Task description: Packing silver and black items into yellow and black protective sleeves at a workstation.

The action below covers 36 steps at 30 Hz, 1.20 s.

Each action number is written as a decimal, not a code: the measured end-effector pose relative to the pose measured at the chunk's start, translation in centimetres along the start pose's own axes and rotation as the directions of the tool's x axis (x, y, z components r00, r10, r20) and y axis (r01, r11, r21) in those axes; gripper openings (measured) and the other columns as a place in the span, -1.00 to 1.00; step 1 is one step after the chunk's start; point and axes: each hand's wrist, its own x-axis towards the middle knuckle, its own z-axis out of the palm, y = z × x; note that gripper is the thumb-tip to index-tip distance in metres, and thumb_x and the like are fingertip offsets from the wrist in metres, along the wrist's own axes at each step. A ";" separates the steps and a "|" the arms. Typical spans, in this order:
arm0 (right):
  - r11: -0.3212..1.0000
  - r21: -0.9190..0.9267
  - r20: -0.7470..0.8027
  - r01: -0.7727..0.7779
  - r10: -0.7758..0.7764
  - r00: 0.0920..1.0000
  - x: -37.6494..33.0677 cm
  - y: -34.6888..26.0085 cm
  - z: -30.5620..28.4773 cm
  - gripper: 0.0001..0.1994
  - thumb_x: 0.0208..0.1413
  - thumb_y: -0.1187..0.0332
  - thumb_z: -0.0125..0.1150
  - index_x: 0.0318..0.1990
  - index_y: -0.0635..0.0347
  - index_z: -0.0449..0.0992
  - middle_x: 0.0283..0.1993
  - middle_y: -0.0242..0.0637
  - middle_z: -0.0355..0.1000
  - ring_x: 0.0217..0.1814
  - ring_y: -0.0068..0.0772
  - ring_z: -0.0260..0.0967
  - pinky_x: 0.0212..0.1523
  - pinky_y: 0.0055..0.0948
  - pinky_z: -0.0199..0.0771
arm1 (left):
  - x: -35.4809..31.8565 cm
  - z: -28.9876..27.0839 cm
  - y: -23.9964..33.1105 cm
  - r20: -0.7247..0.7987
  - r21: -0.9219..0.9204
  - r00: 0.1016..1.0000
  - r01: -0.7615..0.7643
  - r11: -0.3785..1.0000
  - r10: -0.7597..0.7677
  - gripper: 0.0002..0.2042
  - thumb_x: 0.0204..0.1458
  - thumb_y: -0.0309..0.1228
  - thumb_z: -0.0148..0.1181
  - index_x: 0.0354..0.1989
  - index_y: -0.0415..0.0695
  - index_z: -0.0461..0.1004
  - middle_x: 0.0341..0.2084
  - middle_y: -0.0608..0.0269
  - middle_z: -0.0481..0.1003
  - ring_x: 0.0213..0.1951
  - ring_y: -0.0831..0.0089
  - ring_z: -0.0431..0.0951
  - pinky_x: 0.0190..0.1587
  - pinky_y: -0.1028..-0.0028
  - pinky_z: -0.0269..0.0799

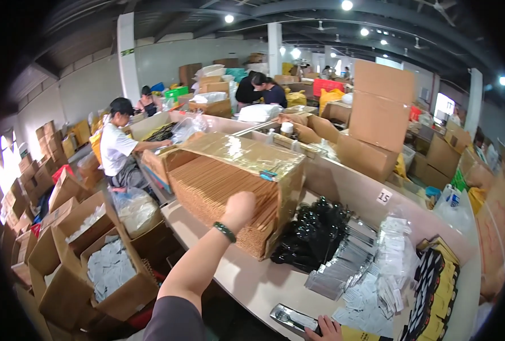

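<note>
My left arm, with a dark beaded bracelet, reaches forward into a large open carton (291, 181) lying on its side on the table. My left hand (240, 209) is closed against the densely packed brown cardboard pieces (207, 184) inside; its fingertips are hidden. At the lower edge, my right hand (327, 329) shows only in part, its fingers over the end of a flat, silver-and-black package (291, 316). Yellow packaging (357, 335) lies right beside that hand. A small blue tool (268, 175) rests on top of the carton.
Black plastic-wrapped items (312, 233), clear sleeves (346, 256), white cards (366, 304) and black-and-yellow packages (437, 290) cover the table's right side. A low partition (372, 196) runs behind them. Open cartons (113, 267) stand at lower left. A person in white (115, 148) works beyond.
</note>
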 end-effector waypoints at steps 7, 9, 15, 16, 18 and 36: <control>0.967 0.253 0.005 0.033 -0.035 0.999 -0.8 4.0 4.2 -0.63 0.09 0.26 0.27 0.08 -0.05 0.52 0.22 0.18 0.23 0.28 0.24 0.18 0.21 0.02 0.28 | -9.4 2.5 -4.1 -0.201 -0.904 0.939 -0.069 0.422 -0.278 -0.76 0.26 -0.55 -0.01 0.04 -0.27 0.47 -0.23 0.19 0.56 -0.18 0.41 0.56 -0.13 0.50 0.49; 0.954 0.300 0.001 -0.010 0.011 1.000 0.0 3.7 3.8 -0.67 0.14 0.28 0.21 0.08 -0.04 0.52 0.31 0.23 0.15 0.36 0.27 0.12 0.31 0.05 0.18 | -14.6 7.9 -5.1 0.000 -0.963 0.943 0.090 0.255 -0.333 -0.94 0.26 -0.50 0.04 -0.25 -0.15 0.44 -0.53 0.51 0.29 -0.45 0.65 0.26 -0.37 0.62 0.21; 0.979 0.168 0.139 -0.119 0.096 0.986 -1.4 3.6 2.6 -0.65 0.14 0.29 0.15 0.11 -0.08 0.50 0.37 0.27 0.07 0.44 0.24 0.02 0.43 0.11 -0.02 | -20.0 11.2 1.1 0.554 -0.810 0.753 0.390 0.438 0.355 -0.95 0.13 -0.58 0.23 -0.31 -0.30 0.58 -0.44 0.33 0.59 -0.38 0.61 0.53 -0.25 0.59 0.45; 0.982 0.155 0.100 -0.106 0.091 0.991 -1.2 3.6 3.1 -0.61 0.09 0.29 0.18 0.12 -0.09 0.49 0.36 0.26 0.08 0.43 0.24 0.03 0.40 0.07 0.03 | -19.7 11.0 1.2 0.569 -0.789 0.722 0.344 0.508 0.395 -0.93 0.11 -0.59 0.24 -0.28 -0.33 0.59 -0.43 0.29 0.62 -0.39 0.58 0.57 -0.25 0.57 0.49; 0.978 0.190 0.081 -0.086 0.072 0.994 -1.0 3.4 3.7 -0.62 0.09 0.29 0.19 0.11 -0.09 0.50 0.35 0.26 0.11 0.41 0.23 0.06 0.39 0.05 0.06 | -20.1 12.4 0.3 0.491 -0.765 0.804 0.214 0.607 0.336 -0.90 0.08 -0.54 0.30 -0.29 -0.33 0.59 -0.47 0.20 0.62 -0.42 0.52 0.60 -0.29 0.54 0.51; 0.947 0.279 0.015 -0.160 0.162 0.987 1.5 3.5 2.3 -0.64 -0.22 0.32 0.37 -0.18 0.19 0.54 -0.17 -0.04 0.45 -0.15 0.07 0.42 -0.18 -0.03 0.42 | -26.9 13.8 17.4 0.393 -0.914 0.690 0.367 0.175 0.608 -0.53 0.15 -0.33 0.16 0.22 -0.21 0.29 -0.06 -0.08 0.52 -0.01 0.16 0.54 0.05 0.33 0.44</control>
